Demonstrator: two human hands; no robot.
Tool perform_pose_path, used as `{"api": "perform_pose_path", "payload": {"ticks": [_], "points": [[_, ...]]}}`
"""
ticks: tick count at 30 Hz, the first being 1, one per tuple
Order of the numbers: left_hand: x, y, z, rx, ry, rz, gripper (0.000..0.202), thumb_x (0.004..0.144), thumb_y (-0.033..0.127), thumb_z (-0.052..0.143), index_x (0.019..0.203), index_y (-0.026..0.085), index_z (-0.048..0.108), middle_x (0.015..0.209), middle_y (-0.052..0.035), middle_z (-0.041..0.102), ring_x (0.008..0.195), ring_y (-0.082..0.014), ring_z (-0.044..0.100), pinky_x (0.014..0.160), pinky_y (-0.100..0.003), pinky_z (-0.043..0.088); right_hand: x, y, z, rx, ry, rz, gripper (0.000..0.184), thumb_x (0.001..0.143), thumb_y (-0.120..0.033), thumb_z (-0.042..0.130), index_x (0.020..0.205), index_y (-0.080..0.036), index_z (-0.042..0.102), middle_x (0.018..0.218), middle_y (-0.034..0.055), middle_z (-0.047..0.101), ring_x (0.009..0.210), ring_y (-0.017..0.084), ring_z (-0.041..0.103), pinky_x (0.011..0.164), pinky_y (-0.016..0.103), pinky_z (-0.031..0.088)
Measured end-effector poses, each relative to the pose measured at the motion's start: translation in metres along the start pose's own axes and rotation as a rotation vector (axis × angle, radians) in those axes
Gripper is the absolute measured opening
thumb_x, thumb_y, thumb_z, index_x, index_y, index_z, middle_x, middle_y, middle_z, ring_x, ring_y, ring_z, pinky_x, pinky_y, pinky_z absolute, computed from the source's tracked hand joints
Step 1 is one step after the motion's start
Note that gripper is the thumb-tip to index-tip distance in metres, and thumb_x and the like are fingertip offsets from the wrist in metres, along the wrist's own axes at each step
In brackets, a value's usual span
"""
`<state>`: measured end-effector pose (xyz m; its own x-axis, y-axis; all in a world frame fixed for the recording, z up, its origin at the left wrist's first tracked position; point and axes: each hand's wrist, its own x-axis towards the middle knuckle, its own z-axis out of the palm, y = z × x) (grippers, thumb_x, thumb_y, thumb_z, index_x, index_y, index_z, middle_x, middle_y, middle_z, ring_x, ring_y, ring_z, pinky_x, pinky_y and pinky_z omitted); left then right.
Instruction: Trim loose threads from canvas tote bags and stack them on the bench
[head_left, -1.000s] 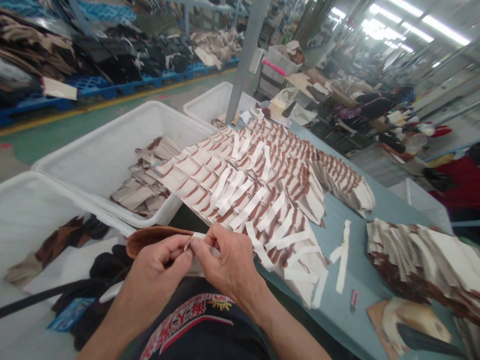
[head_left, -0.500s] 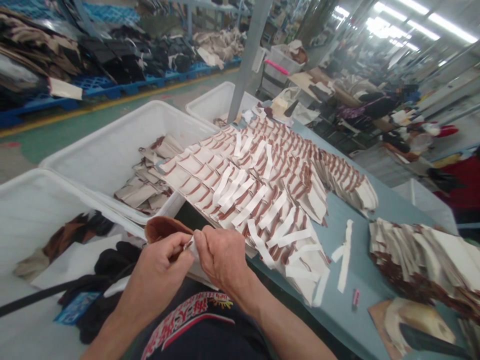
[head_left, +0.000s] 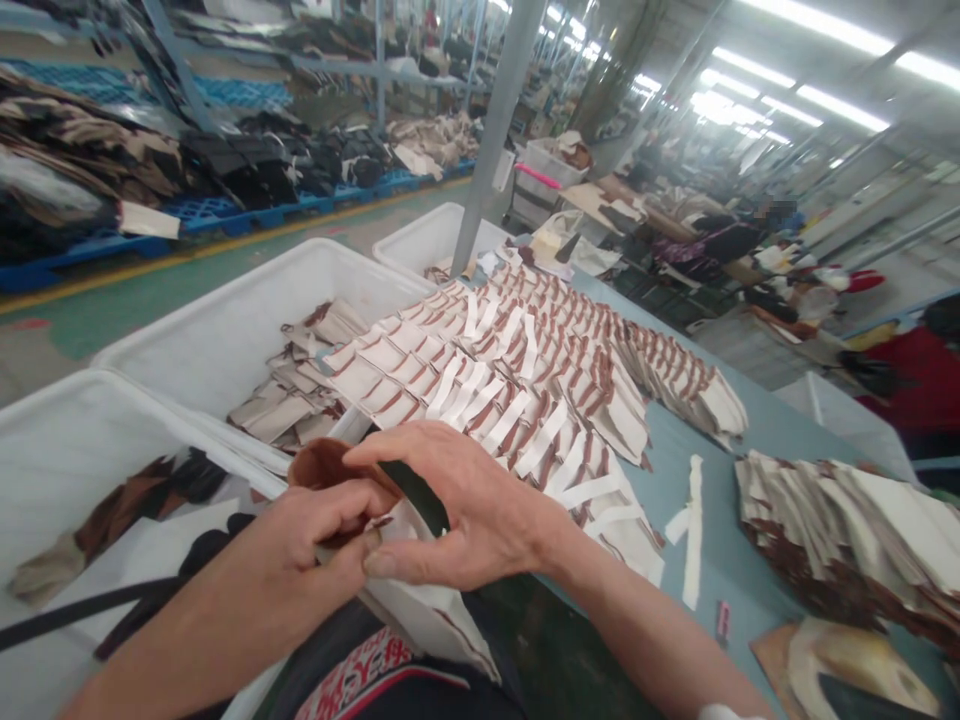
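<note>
My left hand (head_left: 300, 560) is closed in a pinch on the edge of a cream and brown leather piece (head_left: 427, 605) in front of my body. Its cream panel with a dark edge hangs below my fingers, and a curved brown part (head_left: 319, 462) rises behind them. Over the piece my right hand (head_left: 465, 500) is open, its fingers stretched out and apart from the thumb. The thumb tip lies by the left fingertips at the pinched edge; whether it presses there I cannot tell. Rows of similar overlapping cream and brown pieces (head_left: 397, 365) cover the table, with white strips (head_left: 446, 388) across some.
White bins (head_left: 187, 310) holding pieces stand along the left. On the blue-green table (head_left: 679, 590) are a stack of pieces (head_left: 840, 530), a loose strip (head_left: 695, 530) and a small pink object (head_left: 722, 620). A grey post (head_left: 491, 140) rises at the table's far end.
My right hand has let go of the pinched edge and spread its fingers above the piece. The cream panel now shows further, hanging down in front of my shirt. My view has tilted up slightly.
</note>
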<state>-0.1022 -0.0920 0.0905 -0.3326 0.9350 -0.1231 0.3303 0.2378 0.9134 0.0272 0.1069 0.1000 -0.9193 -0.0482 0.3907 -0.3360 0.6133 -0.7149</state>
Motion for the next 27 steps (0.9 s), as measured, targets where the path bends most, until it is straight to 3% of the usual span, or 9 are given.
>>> {"api": "perform_pose_path", "payload": {"ticks": [3,6,10,14,18,23,27], "points": [[-0.009,-0.003,-0.006,0.116,0.019,0.029,0.025,0.099,0.034,0.058,0.085,0.028,0.077,0.070,0.0077,0.074,0.061,-0.0142,0.065,0.056,-0.020,0.046,0.008,0.011,0.001,-0.046,-0.036,-0.164,0.034,0.106,-0.049,0.079,0.119,-0.018,0.072,0.096,0.0024,0.079,0.091,0.020,0.073,0.100,0.038,0.052],[-0.015,-0.004,-0.006,0.160,0.041,0.082,0.021,0.101,0.031,0.057,0.090,0.030,0.074,0.072,0.0119,0.078,0.061,-0.0115,0.070,0.058,-0.019,0.046,0.011,0.015,0.000,-0.156,-0.134,-0.131,0.033,0.106,-0.050,0.074,0.091,-0.021,0.066,0.072,-0.0032,0.063,0.075,0.018,0.062,0.089,0.037,0.046],[-0.017,-0.003,-0.001,0.180,0.138,0.161,0.018,0.104,0.026,0.055,0.093,0.031,0.069,0.071,0.0150,0.080,0.057,-0.0095,0.074,0.055,-0.019,0.047,0.011,0.006,-0.003,-0.100,-0.285,0.070,0.037,0.105,-0.049,0.069,0.081,-0.022,0.059,0.069,-0.0055,0.053,0.064,0.013,0.049,0.066,0.031,0.032],[-0.018,-0.004,0.001,0.293,0.184,0.287,0.017,0.110,0.025,0.056,0.098,0.033,0.065,0.076,0.0155,0.081,0.060,-0.0079,0.079,0.057,-0.014,0.053,0.013,-0.001,-0.005,0.062,-0.352,0.191,0.034,0.102,-0.043,0.066,0.078,-0.020,0.058,0.071,-0.0052,0.053,0.064,0.010,0.048,0.064,0.027,0.030],[-0.023,-0.013,0.003,0.476,0.341,0.425,0.015,0.117,0.030,0.048,0.114,0.031,0.063,0.088,0.0086,0.083,0.070,-0.0110,0.083,0.071,-0.013,0.061,0.012,0.003,-0.001,0.294,-0.372,0.326,0.033,0.098,-0.042,0.070,0.076,-0.020,0.059,0.065,-0.0075,0.047,0.060,0.008,0.041,0.061,0.024,0.030],[-0.028,-0.031,0.010,0.481,0.270,0.616,0.025,0.113,0.012,0.048,0.127,0.028,0.061,0.098,0.0002,0.085,0.084,-0.0167,0.085,0.085,-0.021,0.068,0.004,0.007,0.009,0.750,-0.421,0.569,0.035,0.084,-0.043,0.088,0.080,-0.019,0.063,0.064,-0.0088,0.048,0.060,0.008,0.039,0.055,0.022,0.031],[-0.027,-0.040,0.013,0.438,0.298,0.669,0.034,0.112,0.007,0.047,0.135,0.027,0.061,0.106,-0.0042,0.086,0.098,-0.0190,0.085,0.096,-0.028,0.070,0.004,0.005,0.011,0.907,-0.398,0.626,0.025,0.087,-0.041,0.075,0.086,-0.018,0.067,0.071,-0.0053,0.056,0.063,0.010,0.043,0.057,0.023,0.034]]}}
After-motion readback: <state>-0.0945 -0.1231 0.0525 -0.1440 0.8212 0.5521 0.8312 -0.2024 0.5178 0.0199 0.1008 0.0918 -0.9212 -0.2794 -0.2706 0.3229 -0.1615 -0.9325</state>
